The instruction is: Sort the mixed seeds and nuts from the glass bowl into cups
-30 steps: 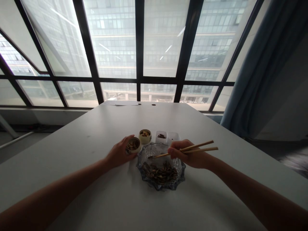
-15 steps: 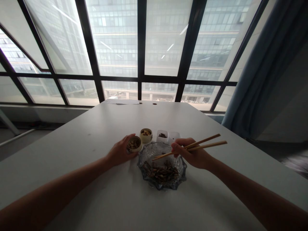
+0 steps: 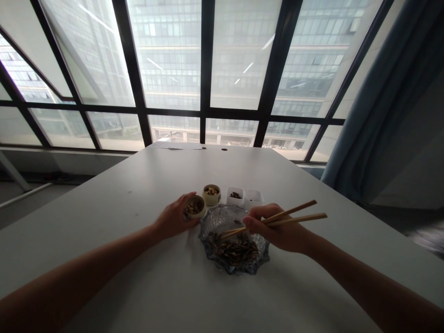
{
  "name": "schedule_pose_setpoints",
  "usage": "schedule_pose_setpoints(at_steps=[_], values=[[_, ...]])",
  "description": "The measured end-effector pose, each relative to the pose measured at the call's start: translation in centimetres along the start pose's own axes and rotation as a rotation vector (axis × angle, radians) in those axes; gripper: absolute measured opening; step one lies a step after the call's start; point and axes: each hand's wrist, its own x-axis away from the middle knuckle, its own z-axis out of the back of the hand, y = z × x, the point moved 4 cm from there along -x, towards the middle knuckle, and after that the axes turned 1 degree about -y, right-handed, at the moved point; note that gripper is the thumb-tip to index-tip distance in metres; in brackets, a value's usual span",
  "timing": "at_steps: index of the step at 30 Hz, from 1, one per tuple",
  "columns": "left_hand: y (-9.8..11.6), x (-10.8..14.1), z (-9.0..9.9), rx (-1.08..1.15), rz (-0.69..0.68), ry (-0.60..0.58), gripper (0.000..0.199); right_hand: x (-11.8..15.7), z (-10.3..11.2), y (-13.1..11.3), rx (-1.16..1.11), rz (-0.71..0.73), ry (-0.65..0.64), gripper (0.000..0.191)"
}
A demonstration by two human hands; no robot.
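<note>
My left hand (image 3: 175, 216) is wrapped round a small cream cup (image 3: 202, 213) that holds brownish pieces, at the left rim of a glass bowl (image 3: 205, 249). In the bowl lies a heap of striped sunflower seeds (image 3: 239, 250). A pair of wooden chopsticks (image 3: 294, 218) is gripped in my right hand (image 3: 274, 227), above the bowl's right side. Their tips come close together over the seeds; whether they pinch a seed is too small to tell.
Behind the bowl stand a second cream cup (image 3: 211, 199) with pale pieces, a white container (image 3: 235, 200) with dark seeds and another white container (image 3: 255, 200). Papers (image 3: 176, 145) lie at the far edge of the white table (image 3: 138, 286), before the windows. A blue curtain (image 3: 367, 111) hangs at right.
My right hand has moved slightly down and toward me, lowering the chopstick tips nearer the seeds. The left hand keeps its hold on the cup. The view has shifted slightly.
</note>
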Motion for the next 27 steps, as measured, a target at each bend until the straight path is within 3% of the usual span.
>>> schedule_pose_setpoints(at_steps=[7, 20, 23, 27], values=[[-0.1, 0.0, 0.0, 0.001, -0.001, 0.018, 0.077, -0.1, -0.5, 0.2, -0.011, 0.06, -0.032, 0.049], [-0.1, 0.1, -0.1, 0.003, -0.008, 0.026, 0.075, -0.1, -1.4, 1.2, -0.113, 0.02, -0.019, 0.049], [-0.2, 0.1, -0.1, 0.002, 0.006, 0.015, 0.075, -0.5, -0.9, 2.1, -0.29, -0.064, 0.053, 0.049], [-0.1, 0.0, -0.1, 0.005, -0.003, 0.01, 0.074, -1.2, 0.2, 4.5, -0.631, -0.188, 0.261, 0.051]])
